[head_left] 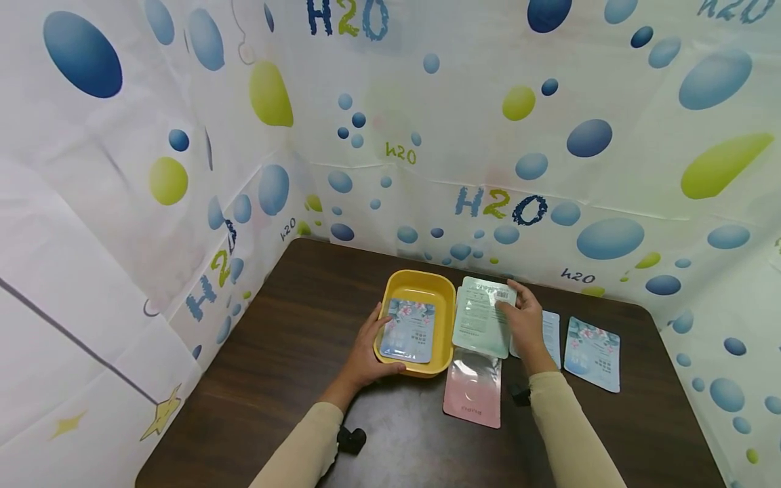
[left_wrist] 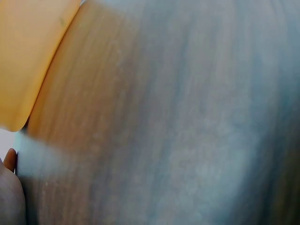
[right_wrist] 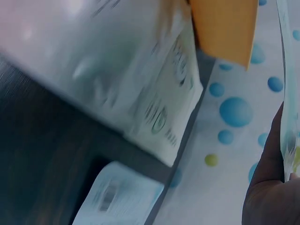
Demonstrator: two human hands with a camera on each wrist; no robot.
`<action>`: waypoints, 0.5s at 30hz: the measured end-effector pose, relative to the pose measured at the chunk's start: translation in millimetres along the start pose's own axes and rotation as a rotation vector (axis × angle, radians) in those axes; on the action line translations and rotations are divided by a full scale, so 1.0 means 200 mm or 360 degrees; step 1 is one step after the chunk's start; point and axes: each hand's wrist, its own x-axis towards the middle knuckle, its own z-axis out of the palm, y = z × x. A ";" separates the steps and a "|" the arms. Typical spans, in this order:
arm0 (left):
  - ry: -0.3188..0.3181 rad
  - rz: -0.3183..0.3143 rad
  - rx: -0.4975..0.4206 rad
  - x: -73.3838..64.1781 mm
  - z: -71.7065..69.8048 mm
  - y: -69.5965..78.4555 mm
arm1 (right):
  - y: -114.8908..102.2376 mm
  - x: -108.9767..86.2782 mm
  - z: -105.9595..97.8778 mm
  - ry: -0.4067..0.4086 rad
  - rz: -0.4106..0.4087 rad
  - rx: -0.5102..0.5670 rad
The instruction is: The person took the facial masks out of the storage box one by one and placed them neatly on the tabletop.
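Note:
A yellow plastic tray [head_left: 421, 276] stands on the table, its wall [left_wrist: 35, 61] also showing in the left wrist view. Inside it lies a blue floral sachet [head_left: 407, 332]. My left hand [head_left: 366, 349] grips the tray's near left corner, fingers at the left rim and thumb along the front. To the right of the tray, my right hand [head_left: 526, 327] pinches a mint-green sachet [head_left: 481, 322] by its right edge. The right wrist view shows this sachet [right_wrist: 289, 84] nearly edge-on, raised in the hand [right_wrist: 269, 199].
A pink sachet [head_left: 471, 400] with a silvery top lies in front of the mint one. Right of it are a pale blue sachet [head_left: 552, 333], partly hidden by my right hand, and a blue floral sachet [head_left: 592, 356]. A printed curtain [head_left: 427, 122] hangs behind the dark table [head_left: 293, 339].

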 end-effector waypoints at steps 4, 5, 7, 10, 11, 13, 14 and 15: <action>0.0009 0.0018 -0.0006 0.00 0.00 0.00 | 0.02 0.01 -0.08 0.0044 0.0041 -0.0061; 0.0010 0.0019 -0.0006 0.00 0.00 0.00 | 0.03 0.01 -0.10 0.0058 0.0049 -0.0065; 0.0010 0.0018 -0.0004 0.00 0.01 0.00 | 0.04 0.01 -0.13 0.0087 0.0069 -0.0074; 0.0007 0.0001 -0.0002 0.00 0.01 0.00 | 0.05 0.01 -0.18 0.0120 0.0106 -0.0086; 0.0006 -0.0005 0.0000 0.00 0.01 0.00 | 0.06 0.01 -0.20 0.0127 0.0119 -0.0087; 0.0006 -0.0009 0.0004 0.00 0.01 0.00 | 0.07 0.00 -0.23 0.0131 0.0139 -0.0091; 0.0005 -0.0013 0.0004 0.00 0.01 0.00 | 0.07 0.00 -0.24 0.0127 0.0142 -0.0101; 0.0006 -0.0010 0.0008 0.00 0.01 0.00 | 0.08 0.00 -0.26 0.0124 0.0146 -0.0108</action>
